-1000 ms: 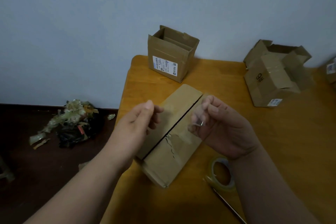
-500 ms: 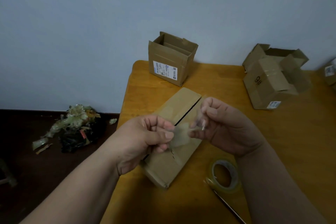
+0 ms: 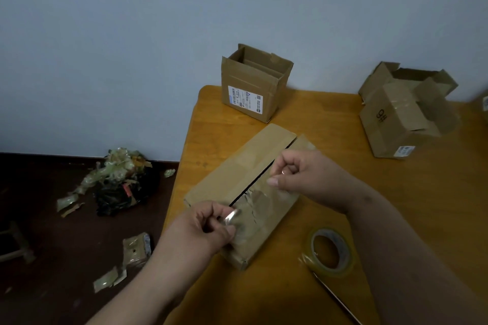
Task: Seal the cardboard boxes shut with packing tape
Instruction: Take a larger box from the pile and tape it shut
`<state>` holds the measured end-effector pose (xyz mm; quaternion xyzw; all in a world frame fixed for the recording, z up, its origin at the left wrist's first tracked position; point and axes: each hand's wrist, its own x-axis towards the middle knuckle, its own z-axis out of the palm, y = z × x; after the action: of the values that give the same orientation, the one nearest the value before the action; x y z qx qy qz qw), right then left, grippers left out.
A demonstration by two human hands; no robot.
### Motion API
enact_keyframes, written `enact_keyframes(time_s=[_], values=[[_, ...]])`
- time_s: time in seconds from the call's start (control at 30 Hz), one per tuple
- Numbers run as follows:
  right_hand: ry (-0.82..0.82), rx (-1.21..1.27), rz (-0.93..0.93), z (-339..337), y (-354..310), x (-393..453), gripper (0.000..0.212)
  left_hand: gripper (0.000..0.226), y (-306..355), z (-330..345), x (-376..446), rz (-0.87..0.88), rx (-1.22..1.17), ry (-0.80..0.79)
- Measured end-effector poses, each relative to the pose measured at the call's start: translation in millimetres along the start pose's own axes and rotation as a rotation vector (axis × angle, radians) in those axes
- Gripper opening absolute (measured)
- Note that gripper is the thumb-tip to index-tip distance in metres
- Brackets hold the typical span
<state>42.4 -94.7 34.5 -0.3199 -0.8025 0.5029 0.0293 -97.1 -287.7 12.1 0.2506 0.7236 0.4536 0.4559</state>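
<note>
A strip of clear packing tape [image 3: 260, 200] is stretched between the two hands over the flat cardboard box [image 3: 241, 187] at the middle of the frame, on the near-left part of the wooden bench [image 3: 412, 208]. The left hand [image 3: 208, 227] has its grip pinching the strip's near end; the right hand [image 3: 298, 175] pinches the far end above the dark seam between the flaps.

To do this well, I'd keep the strip taut, centre it along the seam, set one end down first and smooth toward the other so no wrinkles form. The torn, crinkled patch by the seam looks likely to lift, so press firmly there.

The tape roll [image 3: 328, 252] lies at lower right, clear of the work. An open box with a label [image 3: 254, 84] stands at the back, and another open box marked in pen [image 3: 398, 113] at right; neither obstructs. Tape scraps [image 3: 116, 179] litter the floor at left.
</note>
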Motion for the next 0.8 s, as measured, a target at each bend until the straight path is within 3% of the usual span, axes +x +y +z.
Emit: enact_keyframes(time_s=[0.2, 0.53, 0.8], values=[[-0.116, -0.008, 0.049, 9.1, -1.9, 14.2, 0.006, 0.016, -10.4, -2.4, -4.7, -0.031, -0.098, 0.065], [-0.064, -0.127, 0.101, 19.8, 9.5, 34.0, 0.007, 0.016, -10.0, 6.2, 1.0, -0.016, -0.05, 0.154], [0.093, -0.343, -0.001, 26.0, 25.7, 24.7, 0.007, 0.015, -11.5, 15.6, 6.7, -0.027, 0.064, 0.252]])
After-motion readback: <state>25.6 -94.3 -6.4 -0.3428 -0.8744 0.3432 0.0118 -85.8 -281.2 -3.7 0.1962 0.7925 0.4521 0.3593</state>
